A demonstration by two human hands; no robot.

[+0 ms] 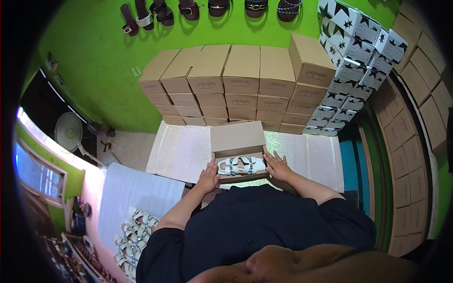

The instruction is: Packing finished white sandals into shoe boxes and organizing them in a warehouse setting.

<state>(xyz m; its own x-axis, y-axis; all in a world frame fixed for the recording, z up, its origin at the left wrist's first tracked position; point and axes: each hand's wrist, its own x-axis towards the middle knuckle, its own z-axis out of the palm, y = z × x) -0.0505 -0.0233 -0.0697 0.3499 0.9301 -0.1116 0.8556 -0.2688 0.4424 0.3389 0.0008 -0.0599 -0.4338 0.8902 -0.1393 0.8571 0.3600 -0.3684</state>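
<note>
An open brown cardboard shoebox [222, 178] lies in front of me at the near edge of the table, its lid flap [238, 136] raised at the back. Inside rests a white sandal [242, 165] with buckled, ornamented straps; whether a second one is under it cannot be made out. Against the box's left end lies my left hand [208, 178], fingers stretched out along the cardboard. My right hand [278, 166] touches the right end with its fingers spread. Neither hand touches the sandal.
Stacked brown boxes [240, 82] line the table's back, beside white star-patterned boxes [351, 47]. The glittery white table [181, 146] spreads around the shoebox. More white sandals [134, 238] are heaped on a pale surface [137, 188] at left. A fan [68, 132] stands farther left.
</note>
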